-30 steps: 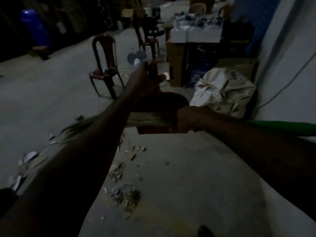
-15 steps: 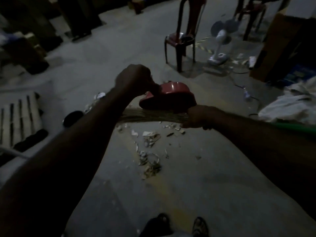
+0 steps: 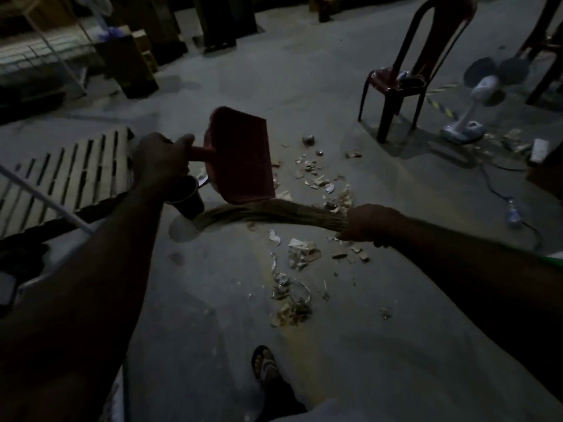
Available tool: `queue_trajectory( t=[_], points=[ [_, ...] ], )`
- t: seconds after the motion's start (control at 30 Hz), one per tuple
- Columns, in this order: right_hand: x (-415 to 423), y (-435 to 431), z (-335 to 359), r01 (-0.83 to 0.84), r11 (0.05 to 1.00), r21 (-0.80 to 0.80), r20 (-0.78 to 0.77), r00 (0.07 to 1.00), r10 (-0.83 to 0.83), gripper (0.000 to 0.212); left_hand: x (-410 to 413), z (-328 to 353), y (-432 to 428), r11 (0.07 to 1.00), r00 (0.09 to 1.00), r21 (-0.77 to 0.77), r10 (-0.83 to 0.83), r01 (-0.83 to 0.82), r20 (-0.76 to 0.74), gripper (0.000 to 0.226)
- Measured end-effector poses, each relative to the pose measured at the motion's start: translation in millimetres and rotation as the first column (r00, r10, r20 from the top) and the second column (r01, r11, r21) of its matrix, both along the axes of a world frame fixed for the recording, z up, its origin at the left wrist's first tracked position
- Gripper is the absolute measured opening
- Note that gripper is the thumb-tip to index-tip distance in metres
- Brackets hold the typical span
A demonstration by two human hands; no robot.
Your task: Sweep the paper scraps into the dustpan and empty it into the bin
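Head view is looking down on a dim concrete floor, where the person's left hand is gripping the short handle of a red dustpan, with the fingers curled round it and the thumb lying along the top. The dustpan is being held up off the floor and tilted, its wide lip hanging just above the broom; whether its inside or underside is facing the camera is hard to tell in this light. The right hand is clutching the broom low down, fingers wrapped round the bound end of the long grass bristles, which are curving away to the left beneath the dustpan. The paper scraps are lying loose on the floor in two rough patches, one beyond the broom to the right of the dustpan, the other nearer the person, between the broom and a sandalled foot. A dark cup is showing just under the left wrist, close to the bristle tips, though whether it is standing on the floor is unclear. A wooden pallet is lying to the left, and a red plastic chair and a white fan are standing farther off on the right.
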State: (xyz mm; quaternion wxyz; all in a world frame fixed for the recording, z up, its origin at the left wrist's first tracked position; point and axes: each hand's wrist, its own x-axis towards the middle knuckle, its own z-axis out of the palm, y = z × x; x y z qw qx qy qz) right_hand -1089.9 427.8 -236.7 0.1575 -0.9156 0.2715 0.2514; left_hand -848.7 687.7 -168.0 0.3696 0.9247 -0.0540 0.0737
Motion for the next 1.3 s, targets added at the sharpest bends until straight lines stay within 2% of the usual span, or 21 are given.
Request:
queue_trajectory(
  t=[0.07, 0.13, 0.2, 0.27, 0.37, 0.47, 0.53, 0.57, 0.63, 0.7, 0.73, 0.83, 0.97, 1.03, 1.13, 1.3],
  points=[
    [22, -5, -5, 0.039, 0.999, -0.012, -0.029, 0.999, -0.039, 0.045, 43, -18, 22, 0.999, 0.996, 0.044, 0.026, -0.023, -0.084, 0.054],
    [46, -11, -15, 0.123, 0.992, 0.022, -0.056, 0.991, -0.122, 0.043, 81, -48, 37, 0.985, 0.979, 0.172, 0.005, 0.031, -0.203, 0.043],
    [69, -14, -32, 0.193, 0.979, 0.059, -0.063, 0.980, -0.189, 0.042, 103, -85, 38, 0.960, 0.941, 0.255, -0.027, 0.119, -0.336, 0.035],
    [92, -13, -56, 0.260, 0.961, 0.098, -0.063, 0.965, -0.255, 0.044, 116, -125, 33, 0.956, 0.878, 0.256, -0.005, 0.146, -0.478, 0.025],
    [115, -11, -109, 0.398, 0.894, 0.205, -0.097, 0.918, -0.386, 0.049, 119, -184, 20, 0.909, 0.807, 0.303, -0.057, 0.286, -0.588, 0.034],
    [122, -11, -175, 0.460, 0.855, 0.241, -0.144, 0.888, -0.437, 0.054, 95, -247, 11, 0.934, 0.650, 0.186, -0.062, 0.306, -0.758, 0.031],
    [118, -16, -222, 0.463, 0.852, 0.243, -0.208, 0.883, -0.421, 0.059, 74, -300, 5, 0.987, 0.543, 0.048, -0.044, 0.155, -0.838, 0.049],
    [113, -20, -247, 0.473, 0.844, 0.251, -0.239, 0.876, -0.420, 0.060, 62, -329, 8, 0.997, 0.503, 0.034, -0.005, 0.068, -0.864, 0.050],
    [100, -32, -298, 0.478, 0.835, 0.272, -0.288, 0.869, -0.403, 0.063, 31, -384, 14, 0.989, 0.517, 0.125, 0.069, 0.073, -0.853, 0.038],
    [88, -44, -345, 0.477, 0.832, 0.283, -0.334, 0.862, -0.380, 0.067, 2, -436, 18, 0.987, 0.467, 0.157, 0.150, -0.024, -0.871, 0.028],
    [84, -49, -368, 0.476, 0.830, 0.290, -0.349, 0.860, -0.371, 0.068, -12, -458, 18, 0.986, 0.441, 0.165, 0.156, -0.019, -0.884, 0.022],
    [79, -56, -431, 0.464, 0.830, 0.308, -0.377, 0.861, -0.342, 0.064, -48, -519, 15, 0.983, 0.380, 0.152, 0.180, -0.104, -0.907, 0.011],
    [75, -57, -514, 0.441, 0.851, 0.287, -0.357, 0.873, -0.332, 0.067, -86, -594, 8, 0.950, 0.338, 0.049, 0.158, -0.310, -0.928, 0.016],
    [67, -57, -552, 0.413, 0.869, 0.273, -0.343, 0.886, -0.313, 0.067, -99, -618, 12, 0.915, 0.345, 0.001, 0.154, -0.404, -0.926, 0.016],
    [48, -59, -592, 0.374, 0.895, 0.244, -0.321, 0.902, -0.290, 0.066, -114, -643, 42, 0.882, 0.358, 0.022, 0.214, -0.471, -0.909, 0.011],
    [18, -70, -628, 0.414, 0.890, 0.191, -0.318, 0.884, -0.343, 0.078, -130, -665, 113, 0.886, 0.336, 0.139, 0.307, -0.442, -0.891, 0.013]
  ],
)
